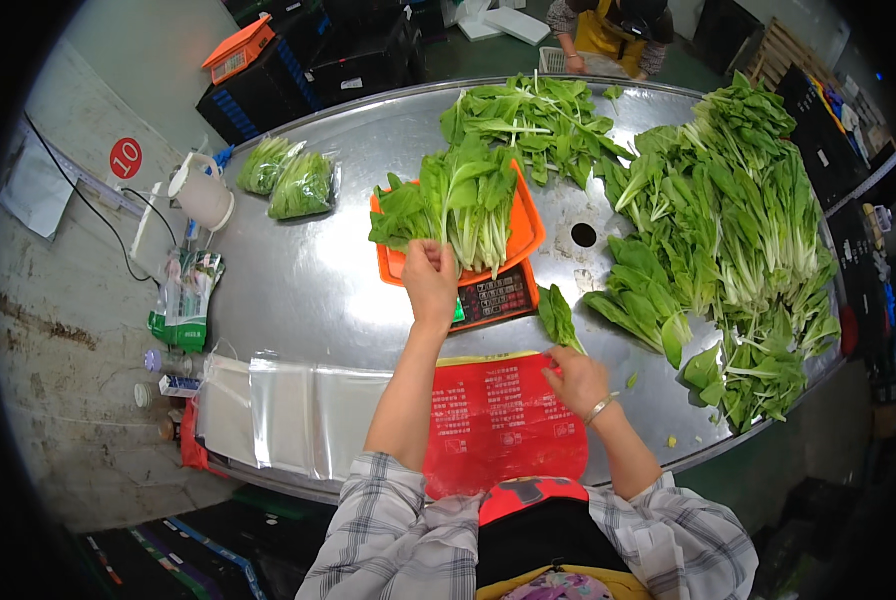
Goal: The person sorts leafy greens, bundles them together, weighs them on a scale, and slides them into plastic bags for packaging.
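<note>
An orange plastic tray [526,225] heaped with leafy greens [463,195] rests on an orange digital scale [493,296] with a keypad. My left hand [429,266] is at the tray's near edge, its fingertips together at the base of the greens; whether they pinch a stem cannot be told. My right hand [571,375] lies by the upper right corner of a red printed plastic sheet [504,420], thumb and fingers bent, a small bit of red at the fingertips. Just beyond it lies a loose green leaf [559,319].
A big pile of greens [748,217] covers the table's right side, with more greens [530,112] at the far edge. Two bagged bundles [301,184] lie far left, near a white jug [201,193]. Clear plastic bags [290,412] lie near left. Another person [609,37] works beyond the table.
</note>
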Available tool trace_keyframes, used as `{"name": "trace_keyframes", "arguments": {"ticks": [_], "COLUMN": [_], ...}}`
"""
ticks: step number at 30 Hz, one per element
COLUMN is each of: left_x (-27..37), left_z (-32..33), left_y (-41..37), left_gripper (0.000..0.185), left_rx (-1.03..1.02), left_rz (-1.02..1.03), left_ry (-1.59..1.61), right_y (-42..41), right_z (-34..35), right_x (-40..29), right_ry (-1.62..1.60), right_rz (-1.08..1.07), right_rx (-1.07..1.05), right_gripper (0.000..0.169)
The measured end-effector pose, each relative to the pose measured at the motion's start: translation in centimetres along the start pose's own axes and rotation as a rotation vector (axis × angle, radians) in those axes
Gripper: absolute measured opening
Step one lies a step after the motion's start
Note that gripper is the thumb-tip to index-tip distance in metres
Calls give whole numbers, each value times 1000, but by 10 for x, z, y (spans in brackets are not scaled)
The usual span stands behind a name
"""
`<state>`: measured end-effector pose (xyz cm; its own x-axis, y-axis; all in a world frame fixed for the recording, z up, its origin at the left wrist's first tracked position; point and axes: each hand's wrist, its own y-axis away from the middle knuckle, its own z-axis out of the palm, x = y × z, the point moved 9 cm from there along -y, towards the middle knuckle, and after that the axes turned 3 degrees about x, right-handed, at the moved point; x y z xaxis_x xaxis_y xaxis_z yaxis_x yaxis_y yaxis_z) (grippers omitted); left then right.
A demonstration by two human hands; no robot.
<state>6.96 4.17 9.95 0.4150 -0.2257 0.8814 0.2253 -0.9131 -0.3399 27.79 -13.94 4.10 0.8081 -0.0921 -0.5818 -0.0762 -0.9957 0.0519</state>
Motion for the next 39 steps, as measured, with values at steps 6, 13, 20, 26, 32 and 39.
{"name": "trace_keyframes", "arguments": {"ticks": [6, 13, 20, 26, 32, 39], "left_x": [8, -12, -71, -58, -37, -13], "left_z": [9, -24, -37, -2, 61, 36], "left_y": [3, -8, -12, -28, -40, -35], "left_gripper": [17, 24, 60, 56, 52, 49], "left_rx": [-126, -149, -297, -539, -615, -479], "left_rz": [106, -33, -689, -769, -705, -352], "left_ry": [-231, -103, 396, 490, 677, 648], "right_y": [-9, -73, -201, -230, -242, -227], "right_z": [-6, -39, -8, 9, 30, 19], "right_x": [-25, -38, 3, -38, -84, -83], "right_ry": [-70, -528, -873, -1064, -1293, -1335], "right_rz": [-122, -25, 144, 278, 129, -81], "right_rx": [-53, -119, -109, -396, -463, -372], "right_gripper": [21, 27, 71, 60, 54, 50]}}
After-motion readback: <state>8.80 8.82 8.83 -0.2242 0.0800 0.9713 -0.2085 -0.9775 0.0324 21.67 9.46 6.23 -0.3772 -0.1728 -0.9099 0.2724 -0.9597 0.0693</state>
